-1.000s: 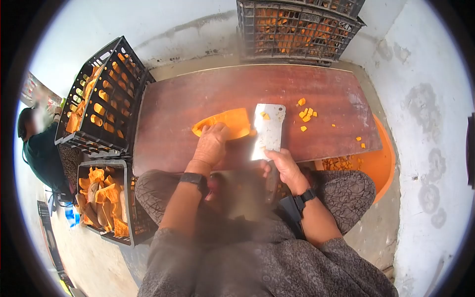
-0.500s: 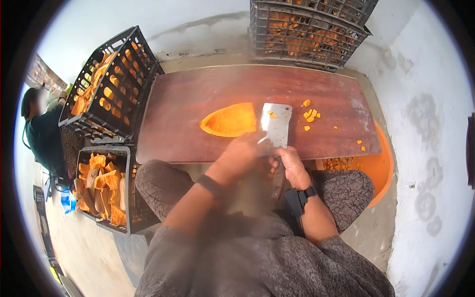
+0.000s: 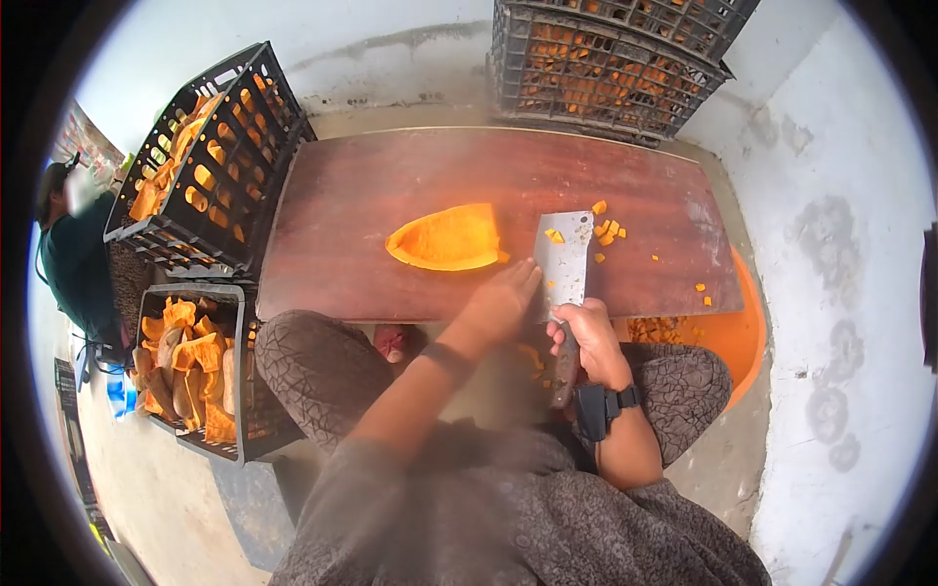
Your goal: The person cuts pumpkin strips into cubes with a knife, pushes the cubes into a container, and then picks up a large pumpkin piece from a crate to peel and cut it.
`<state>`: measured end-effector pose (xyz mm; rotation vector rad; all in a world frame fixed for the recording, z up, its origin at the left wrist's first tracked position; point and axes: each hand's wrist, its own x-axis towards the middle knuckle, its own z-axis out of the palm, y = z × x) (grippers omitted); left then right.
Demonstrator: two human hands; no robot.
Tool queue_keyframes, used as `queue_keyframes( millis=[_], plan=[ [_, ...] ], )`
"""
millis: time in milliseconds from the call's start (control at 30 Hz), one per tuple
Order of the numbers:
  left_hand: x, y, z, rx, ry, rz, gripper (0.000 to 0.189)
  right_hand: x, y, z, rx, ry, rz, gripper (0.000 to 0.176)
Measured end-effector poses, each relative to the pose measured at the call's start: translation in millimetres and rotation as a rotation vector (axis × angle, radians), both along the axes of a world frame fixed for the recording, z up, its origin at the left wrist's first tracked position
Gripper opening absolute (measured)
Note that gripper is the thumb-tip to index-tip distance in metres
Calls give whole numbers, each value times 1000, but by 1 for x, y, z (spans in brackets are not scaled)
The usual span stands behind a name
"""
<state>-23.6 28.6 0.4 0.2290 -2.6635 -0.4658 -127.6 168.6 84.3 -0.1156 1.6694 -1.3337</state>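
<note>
My right hand (image 3: 588, 334) is closed around the dark handle of a cleaver (image 3: 564, 259). The broad blade lies over the board, with a bit of pumpkin stuck near its top. My left hand (image 3: 506, 301), fingers stretched out, is at the blade's left edge by the board's near side. A hollowed pumpkin piece (image 3: 445, 240) rests to the left of the blade, cut side up. Several small pumpkin cubes (image 3: 608, 232) are scattered just right of the blade.
The reddish-brown board (image 3: 371, 166) spans in front of my knees. An orange tub (image 3: 750, 327) with diced pumpkin sits below its right end. Crates of pumpkin pieces stand left, a black crate (image 3: 223, 161) above another (image 3: 239, 371); stacked crates (image 3: 611, 73) are behind. A person (image 3: 78, 244) is far left.
The cleaver has shifted slightly right, away from the pumpkin piece, still in my right hand. My left hand has moved right and its fingers have straightened beside the blade.
</note>
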Motion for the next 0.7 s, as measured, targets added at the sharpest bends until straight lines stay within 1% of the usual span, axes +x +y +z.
queue_keyframes(
  millis=[133, 167, 200, 233, 300, 333, 367, 400, 433, 467, 500, 533, 567, 600, 633, 667, 700],
  plan=[
    [-6, -2, -6, 35, 1, 47, 43, -4, 6, 8, 94, 88, -9, 13],
    [-4, -4, -7, 48, -22, 1, 47, -4, 6, 9, 98, 90, -9, 13],
    [-1, -6, -3, 62, -47, -45, 52, -5, 7, 11, 137, 150, 1, 13],
    [4, -8, 12, 65, -46, -45, 52, -5, 8, 11, 175, 209, 9, 14],
    [18, -13, 38, 46, -5, -48, 40, -9, 10, 8, 190, 260, 37, 13],
    [21, -20, 37, 47, -5, -48, 40, -9, 11, 6, 203, 311, 65, 14],
    [23, -30, 38, 70, 71, -10, 38, -8, 11, 6, 205, 310, 66, 14],
    [26, -40, 37, 92, 146, 29, 37, -6, 11, 7, 232, 380, 89, 17],
    [31, -46, 46, 93, 146, 30, 37, -4, 10, 7, 259, 450, 111, 21],
    [37, -52, 56, 87, 164, 116, 35, -4, 8, 8, 259, 451, 110, 21],
    [42, -59, 63, 82, 181, 202, 34, -3, 6, 8, 326, 592, 215, 23],
    [46, -67, 64, 83, 181, 202, 34, -3, 6, 8, 392, 732, 321, 26],
    [49, -75, 64, 78, 163, 358, 35, -1, 6, 8, 393, 732, 321, 26],
    [54, -82, 64, 73, 145, 517, 36, 0, 6, 7, 400, 841, 364, 27],
    [60, -91, 54, 74, 147, 520, 36, 1, 5, 7, 405, 951, 408, 29],
    [66, -100, 38, 104, 129, 636, 37, 1, 4, 9, 404, 953, 411, 29],
    [70, -104, 34, 135, 108, 750, 38, 2, 2, 12, 424, 929, 415, 28]
  ],
)
